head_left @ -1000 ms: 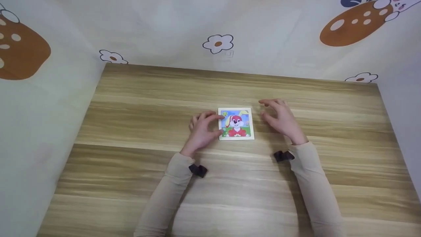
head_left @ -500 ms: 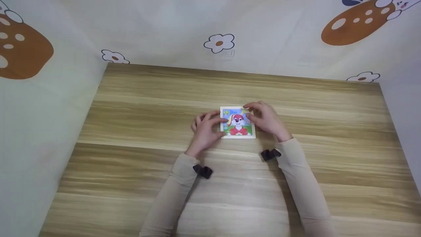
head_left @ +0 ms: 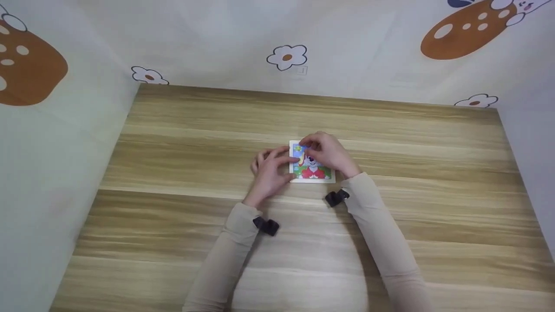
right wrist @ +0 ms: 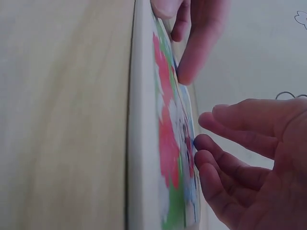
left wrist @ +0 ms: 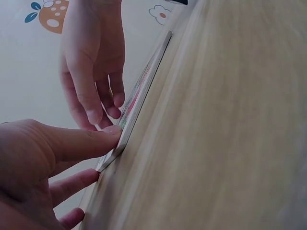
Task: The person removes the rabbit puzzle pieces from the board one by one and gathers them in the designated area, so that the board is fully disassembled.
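Note:
A small square picture puzzle (head_left: 313, 174), showing a red and white rabbit inside a white frame, lies flat on the wooden table. My left hand (head_left: 271, 175) rests at its left side, thumb and forefinger on the frame and the picture's edge. In the left wrist view the thumb (left wrist: 91, 141) presses the frame's near corner. Over the upper part of the picture, my right hand (head_left: 327, 151) covers the rabbit's head and right ear. Fingertips of that hand (right wrist: 254, 158) touch or nearly touch the picture in the right wrist view; nothing shows between them.
The wooden table (head_left: 195, 130) stretches around the puzzle on every side. Behind it stands a pale wall (head_left: 217, 43) printed with flowers and orange spotted shapes, which continues on the left. A black wrist camera (head_left: 266, 226) sits on the left sleeve, another black camera (head_left: 336, 198) on the right.
My right hand has moved left from beside the puzzle to over its upper part. My left hand stays at the left edge, and the puzzle has hardly shifted.

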Demonstrator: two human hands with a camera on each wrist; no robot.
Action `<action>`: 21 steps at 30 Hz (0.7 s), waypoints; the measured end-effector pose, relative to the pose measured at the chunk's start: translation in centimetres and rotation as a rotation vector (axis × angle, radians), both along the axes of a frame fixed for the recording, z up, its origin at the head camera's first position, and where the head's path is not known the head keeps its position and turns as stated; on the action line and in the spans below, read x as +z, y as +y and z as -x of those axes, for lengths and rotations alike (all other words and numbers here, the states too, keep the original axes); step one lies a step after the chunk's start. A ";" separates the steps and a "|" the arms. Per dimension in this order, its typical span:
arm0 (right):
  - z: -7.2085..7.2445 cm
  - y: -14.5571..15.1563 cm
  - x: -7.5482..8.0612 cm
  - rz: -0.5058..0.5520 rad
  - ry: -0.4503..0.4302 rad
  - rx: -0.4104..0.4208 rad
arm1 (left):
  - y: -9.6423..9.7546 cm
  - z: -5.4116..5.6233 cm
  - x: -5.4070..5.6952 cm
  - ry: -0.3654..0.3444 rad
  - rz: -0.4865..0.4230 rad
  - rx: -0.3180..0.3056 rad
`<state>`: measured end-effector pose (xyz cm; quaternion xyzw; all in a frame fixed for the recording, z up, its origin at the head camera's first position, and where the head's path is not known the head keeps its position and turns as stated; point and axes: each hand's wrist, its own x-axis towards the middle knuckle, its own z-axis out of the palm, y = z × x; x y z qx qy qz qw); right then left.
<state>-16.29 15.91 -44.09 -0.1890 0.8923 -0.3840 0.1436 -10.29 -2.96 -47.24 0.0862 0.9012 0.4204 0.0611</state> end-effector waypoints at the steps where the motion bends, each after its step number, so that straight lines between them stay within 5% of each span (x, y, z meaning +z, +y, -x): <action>1: 0.1 -0.2 -0.1 -0.008 0.007 0.008 | 0.0 0.0 0.0 0.000 -0.003 -0.001; 21: 0.3 -0.6 -0.7 -0.014 0.028 -0.004 | 0.0 0.0 0.1 0.001 0.001 0.005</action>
